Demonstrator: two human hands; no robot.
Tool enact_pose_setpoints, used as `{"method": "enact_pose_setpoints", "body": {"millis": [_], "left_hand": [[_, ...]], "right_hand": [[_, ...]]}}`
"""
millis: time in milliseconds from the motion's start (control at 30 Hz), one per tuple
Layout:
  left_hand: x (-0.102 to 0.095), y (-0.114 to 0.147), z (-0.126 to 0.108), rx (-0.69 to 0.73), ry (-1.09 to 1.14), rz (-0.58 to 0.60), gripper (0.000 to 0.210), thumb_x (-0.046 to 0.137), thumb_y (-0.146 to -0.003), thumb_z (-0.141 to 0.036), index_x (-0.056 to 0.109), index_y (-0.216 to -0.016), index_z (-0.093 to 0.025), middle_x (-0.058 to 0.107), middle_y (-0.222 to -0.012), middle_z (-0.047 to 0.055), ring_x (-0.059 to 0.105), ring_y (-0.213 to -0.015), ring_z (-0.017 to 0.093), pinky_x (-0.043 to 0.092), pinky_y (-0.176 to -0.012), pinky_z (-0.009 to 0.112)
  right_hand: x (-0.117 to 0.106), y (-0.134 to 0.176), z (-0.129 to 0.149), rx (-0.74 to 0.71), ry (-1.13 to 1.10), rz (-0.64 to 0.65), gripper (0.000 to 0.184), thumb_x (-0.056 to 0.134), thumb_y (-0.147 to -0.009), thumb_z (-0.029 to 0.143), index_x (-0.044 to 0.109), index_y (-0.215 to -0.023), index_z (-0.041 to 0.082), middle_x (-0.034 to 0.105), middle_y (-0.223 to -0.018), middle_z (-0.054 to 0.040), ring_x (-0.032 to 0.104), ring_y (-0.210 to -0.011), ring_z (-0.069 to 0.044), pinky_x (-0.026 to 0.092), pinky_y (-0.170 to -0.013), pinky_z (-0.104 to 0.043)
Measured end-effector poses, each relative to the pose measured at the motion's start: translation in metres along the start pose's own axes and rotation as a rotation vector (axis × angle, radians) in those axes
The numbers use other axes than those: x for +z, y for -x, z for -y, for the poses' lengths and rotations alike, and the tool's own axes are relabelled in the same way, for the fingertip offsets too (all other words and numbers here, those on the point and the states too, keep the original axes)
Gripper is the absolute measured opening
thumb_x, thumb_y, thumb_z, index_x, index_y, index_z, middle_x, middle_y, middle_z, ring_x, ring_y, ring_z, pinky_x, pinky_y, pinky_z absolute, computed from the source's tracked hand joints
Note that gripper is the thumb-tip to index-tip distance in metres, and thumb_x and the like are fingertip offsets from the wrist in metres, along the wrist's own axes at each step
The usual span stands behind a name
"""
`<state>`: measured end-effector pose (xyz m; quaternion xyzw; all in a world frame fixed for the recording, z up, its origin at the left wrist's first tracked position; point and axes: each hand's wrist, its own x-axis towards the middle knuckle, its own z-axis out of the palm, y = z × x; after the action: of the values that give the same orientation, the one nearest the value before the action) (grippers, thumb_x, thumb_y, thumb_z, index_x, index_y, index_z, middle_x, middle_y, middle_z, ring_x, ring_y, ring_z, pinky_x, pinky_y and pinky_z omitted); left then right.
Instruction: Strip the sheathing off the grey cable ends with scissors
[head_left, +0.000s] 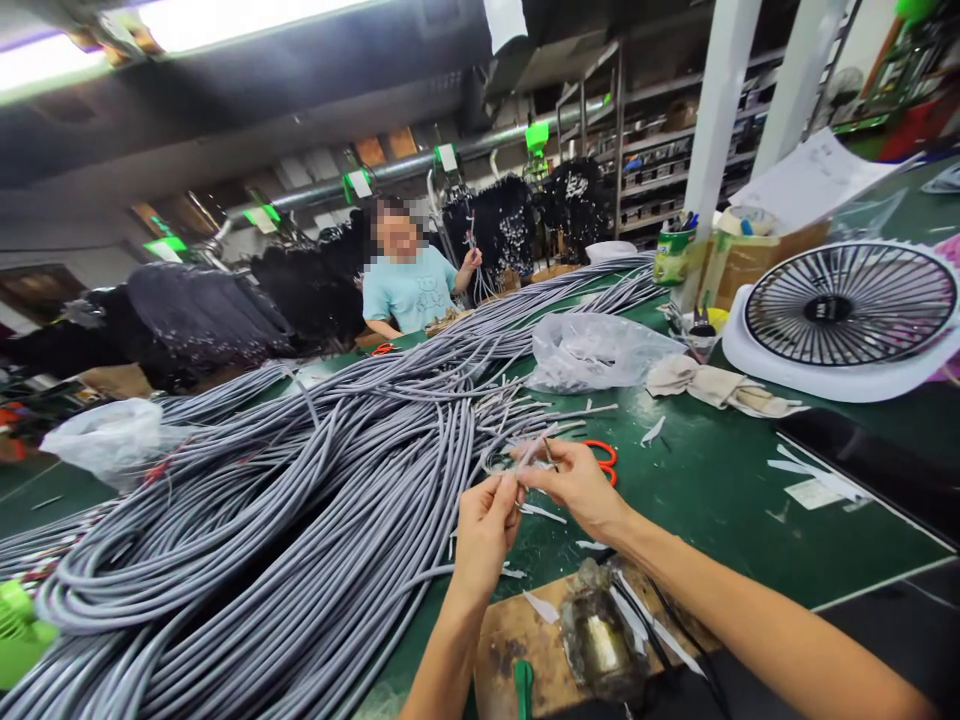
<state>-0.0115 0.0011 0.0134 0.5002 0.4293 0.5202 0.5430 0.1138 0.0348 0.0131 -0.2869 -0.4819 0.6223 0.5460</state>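
Observation:
Both my hands meet over the green table at the loose ends of a big bundle of grey cables. My left hand pinches the end of a grey cable between thumb and fingers. Close against it, my right hand is closed on the same cable end, its fingers partly covering it. The cable's very tip is too small to make out. Red-handled scissors lie just behind my right hand, their blades hidden. White scraps are scattered beneath and around my hands.
A wooden board with a metal pot-like device and a green-handled tool sits near me. Rightward are a fan, a cloth glove and a plastic bag. A co-worker holds cables across the table.

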Motion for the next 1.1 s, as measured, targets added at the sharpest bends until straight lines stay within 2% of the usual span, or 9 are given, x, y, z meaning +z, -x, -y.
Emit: {"method": "enact_pose_setpoints", "body": {"millis": [100, 200, 333, 433, 633, 733, 867, 1000, 1100], "left_hand": [[0.007, 0.001, 0.003, 0.026, -0.048, -0.064, 0.039, 0.055, -0.074, -0.05, 0.044, -0.061, -0.015, 0.02, -0.045, -0.01, 0.015, -0.037, 0.002, 0.011, -0.034, 0.015], [0.013, 0.001, 0.004, 0.032, -0.048, -0.125, 0.041, 0.055, -0.073, -0.051, 0.04, -0.059, -0.016, 0.021, -0.046, -0.01, 0.017, -0.038, 0.002, 0.013, -0.034, 0.015], [0.015, -0.001, 0.004, 0.033, -0.009, -0.13, 0.041, 0.053, -0.074, -0.052, 0.038, -0.059, -0.017, 0.019, -0.047, -0.01, 0.016, -0.037, 0.003, 0.013, -0.034, 0.015], [0.014, 0.0, 0.006, 0.05, -0.059, -0.135, 0.038, 0.051, -0.077, -0.049, 0.038, -0.06, -0.017, 0.019, -0.048, -0.01, 0.016, -0.038, 0.003, 0.013, -0.036, 0.016], [0.017, 0.003, 0.009, 0.217, -0.354, -0.199, 0.033, 0.043, -0.084, -0.039, 0.043, -0.06, -0.017, 0.032, -0.052, -0.005, 0.026, -0.046, 0.007, 0.021, -0.044, 0.021], [0.018, 0.005, 0.009, 0.311, -0.561, -0.222, 0.03, 0.04, -0.087, -0.033, 0.049, -0.063, -0.016, 0.038, -0.053, -0.004, 0.031, -0.049, 0.009, 0.023, -0.049, 0.023], [0.019, 0.006, 0.012, 0.359, -0.728, -0.22, 0.025, 0.039, -0.088, -0.028, 0.053, -0.07, -0.018, 0.041, -0.052, -0.004, 0.035, -0.047, 0.01, 0.023, -0.051, 0.024], [0.02, 0.005, 0.015, 0.389, -0.798, -0.211, 0.022, 0.039, -0.087, -0.025, 0.055, -0.074, -0.018, 0.048, -0.057, -0.001, 0.04, -0.05, 0.012, 0.025, -0.054, 0.025], [0.022, 0.005, 0.016, 0.369, -0.765, -0.204, 0.023, 0.038, -0.087, -0.027, 0.055, -0.075, -0.017, 0.051, -0.061, 0.0, 0.042, -0.054, 0.012, 0.026, -0.056, 0.024]], "right_hand": [[0.003, 0.002, -0.003, -0.061, 0.099, -0.154, 0.023, 0.072, -0.058, 0.032, 0.06, -0.064, 0.013, 0.055, -0.057, 0.0015, 0.041, -0.046, -0.006, 0.03, -0.04, -0.018], [0.003, 0.006, -0.007, -0.172, 0.264, -0.15, 0.019, 0.065, -0.067, 0.031, 0.059, -0.07, 0.013, 0.057, -0.064, 0.0002, 0.047, -0.049, -0.007, 0.036, -0.044, -0.019], [0.0, 0.011, -0.009, -0.256, 0.414, -0.141, 0.017, 0.055, -0.077, 0.031, 0.055, -0.079, 0.014, 0.055, -0.069, 0.001, 0.039, -0.04, -0.003, 0.027, -0.037, -0.017], [-0.002, 0.011, -0.008, -0.238, 0.497, -0.182, 0.02, 0.057, -0.075, 0.033, 0.057, -0.08, 0.014, 0.052, -0.059, 0.0031, 0.031, -0.036, -0.002, 0.021, -0.034, -0.017], [-0.005, 0.011, -0.002, -0.291, 0.632, -0.187, 0.02, 0.059, -0.071, 0.03, 0.067, -0.075, 0.012, 0.061, -0.063, -0.0026, 0.043, -0.047, -0.007, 0.033, -0.042, -0.018], [-0.008, 0.012, 0.002, -0.293, 0.667, -0.158, 0.022, 0.056, -0.073, 0.029, 0.066, -0.067, 0.011, 0.055, -0.054, -0.0005, 0.039, -0.045, -0.007, 0.03, -0.041, -0.019], [-0.011, 0.011, 0.005, -0.302, 0.712, -0.137, 0.026, 0.053, -0.073, 0.029, 0.061, -0.057, 0.011, 0.043, -0.047, 0.0026, 0.031, -0.044, -0.006, 0.024, -0.04, -0.019], [-0.01, 0.013, 0.004, -0.337, 0.759, -0.199, 0.025, 0.052, -0.072, 0.026, 0.056, -0.052, 0.012, 0.038, -0.045, 0.0041, 0.029, -0.043, -0.006, 0.024, -0.04, -0.019], [-0.01, 0.013, 0.002, -0.336, 0.77, -0.251, 0.023, 0.052, -0.07, 0.024, 0.054, -0.049, 0.013, 0.034, -0.044, 0.005, 0.029, -0.043, -0.006, 0.023, -0.041, -0.019]]}}
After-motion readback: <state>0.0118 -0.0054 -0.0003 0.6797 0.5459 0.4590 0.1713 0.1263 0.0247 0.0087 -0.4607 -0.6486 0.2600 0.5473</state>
